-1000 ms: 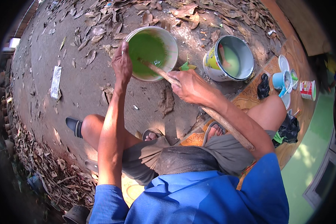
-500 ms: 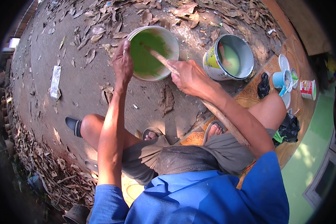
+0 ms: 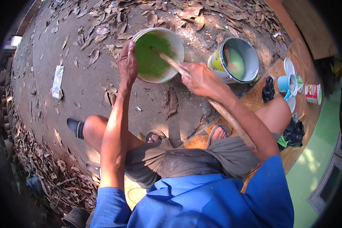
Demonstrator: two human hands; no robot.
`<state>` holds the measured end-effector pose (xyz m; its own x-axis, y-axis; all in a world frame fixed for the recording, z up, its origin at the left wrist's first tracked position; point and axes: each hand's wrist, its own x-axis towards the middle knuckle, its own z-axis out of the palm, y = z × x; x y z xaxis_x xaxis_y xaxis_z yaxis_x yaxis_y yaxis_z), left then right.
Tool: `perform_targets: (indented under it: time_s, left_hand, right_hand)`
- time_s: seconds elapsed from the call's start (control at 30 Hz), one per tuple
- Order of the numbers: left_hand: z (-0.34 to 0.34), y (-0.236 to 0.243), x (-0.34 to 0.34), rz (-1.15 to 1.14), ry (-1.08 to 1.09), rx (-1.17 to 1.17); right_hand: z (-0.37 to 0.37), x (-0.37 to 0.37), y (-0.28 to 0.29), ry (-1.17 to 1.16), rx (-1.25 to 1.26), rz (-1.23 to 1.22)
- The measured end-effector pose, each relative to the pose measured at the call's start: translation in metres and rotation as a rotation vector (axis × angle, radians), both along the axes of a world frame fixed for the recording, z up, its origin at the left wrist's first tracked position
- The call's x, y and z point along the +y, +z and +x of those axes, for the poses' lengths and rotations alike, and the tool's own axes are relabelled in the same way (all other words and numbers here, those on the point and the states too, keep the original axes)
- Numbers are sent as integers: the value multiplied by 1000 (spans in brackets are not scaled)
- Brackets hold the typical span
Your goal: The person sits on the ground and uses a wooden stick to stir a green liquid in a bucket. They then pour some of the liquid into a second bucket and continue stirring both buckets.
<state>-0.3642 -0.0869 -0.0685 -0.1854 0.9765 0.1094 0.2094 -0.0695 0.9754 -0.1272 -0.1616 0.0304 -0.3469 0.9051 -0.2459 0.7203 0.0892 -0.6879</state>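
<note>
On my far left a silvery strip [image 3: 57, 81] lies on the grey ground [image 3: 76, 100], with scattered dry leaves around; lower on that side, a leaf heap [image 3: 45, 171] spreads along the edge; my left hand [image 3: 127, 64] is closed on the left side of a white bucket [image 3: 178, 45], its thumb up at the rim, the other fingers partly hidden, so I cannot tell exactly how they lie; the bucket is on the ground ahead of me, its mouth facing me, with green liquid [image 3: 146, 64] inside and green smears on the right of its inner wall; a wooden stick [image 3: 170, 61] has its far end inside the bucket, crosses over the right part of the rim and runs back through my right hand [image 3: 201, 79], whose fingers are curled round it; the rest of the stick passes beneath my wrist and ends by my forearm.

Near the white bucket, on its right, a second bucket [image 3: 216, 62], yellow and white outside, holds pale green liquid [image 3: 237, 64] and a long pinkish-brown thing I cannot make out; farther right, on an orange patterned surface [image 3: 250, 95], are a crumpled black bag [image 3: 268, 89], a blue container [image 3: 282, 83] beside round white lids [image 3: 288, 65], a black and green bundle [image 3: 293, 133] near my knee, and a red and white tin [image 3: 311, 94]; a green wall [image 3: 309, 163] stands beyond.
</note>
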Motion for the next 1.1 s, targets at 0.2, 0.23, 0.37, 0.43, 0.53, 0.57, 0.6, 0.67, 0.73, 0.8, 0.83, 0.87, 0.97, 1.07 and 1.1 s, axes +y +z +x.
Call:
perform_targets:
  time_s: [0.2,0.23,0.37,0.43,0.53,0.57,0.6,0.67,0.73,0.8,0.83,0.87,0.97,1.07,1.1]
  left_hand:
    - [4,10,-3,-60,6,-60]
    - [3,10,-3,-48,5,-61]
    - [3,7,-5,1,-18,-7]
    - [3,9,-6,-16,-18,9]
    - [8,8,-7,34,-24,61]
    - [9,7,-7,64,-26,84]
    - [9,6,-7,64,-27,103]
    - [10,8,-8,63,-31,137]
    - [8,9,-8,37,-34,132]
    - [7,8,-9,27,-32,124]
    - [8,6,-8,29,-31,119]
    - [9,4,-6,30,-30,114]
    - [9,2,-4,42,-15,154]
    - [10,5,-7,35,-14,112]
    - [10,7,-7,11,-7,93]
  right_hand:
    - [16,-14,-10,30,-17,-25]
    - [13,-17,-8,36,-2,-27]
    - [4,-6,11,87,74,-370]
    - [0,4,17,16,128,-560]
    - [8,19,21,-83,150,-533]
    - [14,23,23,-116,175,-546]
    - [18,25,25,-114,178,-539]
    - [26,27,26,-112,182,-527]
    - [29,26,24,-141,114,-482]
    - [35,25,18,-180,69,-451]
    - [36,24,17,-176,62,-450]
    - [38,23,16,-172,54,-450]
    - [31,14,17,-118,27,-498]
    - [18,5,15,-54,99,-555]
    - [15,5,14,-48,143,-567]
